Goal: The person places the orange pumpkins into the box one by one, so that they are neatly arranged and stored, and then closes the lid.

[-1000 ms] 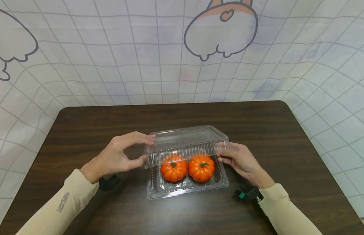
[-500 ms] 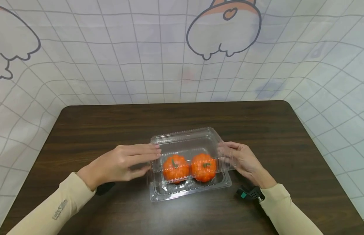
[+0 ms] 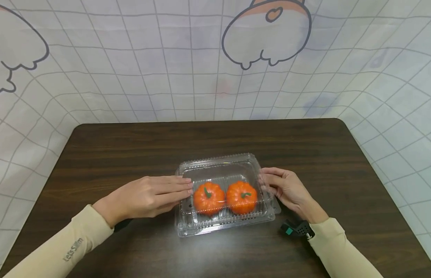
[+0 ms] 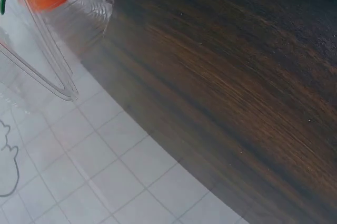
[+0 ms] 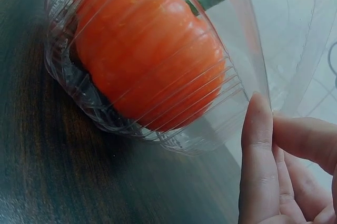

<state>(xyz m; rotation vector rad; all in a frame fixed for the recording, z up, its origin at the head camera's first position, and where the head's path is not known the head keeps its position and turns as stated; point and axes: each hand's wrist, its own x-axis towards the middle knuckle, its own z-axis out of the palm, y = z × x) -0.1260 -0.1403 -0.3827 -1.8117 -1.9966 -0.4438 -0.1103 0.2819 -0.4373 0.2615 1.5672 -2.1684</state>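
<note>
A clear plastic clamshell box [image 3: 219,226] lies on the table, with its see-through lid [image 3: 215,166] lowered over the base. Inside sit two small orange pumpkins with green stems, a left pumpkin [image 3: 208,199] and a right pumpkin [image 3: 241,197]. My left hand [image 3: 149,197] rests its straight fingers on the lid's left side; the thumb is hidden. At the box's right side, my right hand [image 3: 288,189] pinches the edge of the clear plastic between thumb and finger [image 5: 258,145]. One pumpkin [image 5: 152,55] shows through the ribbed wall in the right wrist view.
The dark wood-grain table [image 3: 132,143] extends around the box on all sides. A white gridded cloth [image 3: 187,77] with cartoon drawings hangs behind the table and along its sides. A small black device [image 3: 296,228] sits at the right wrist.
The raised lid has come down over the pumpkins, its front edge moving toward me. My left hand has gone from holding the lid's left edge to lying flat on it. The right hand stays nearly in place.
</note>
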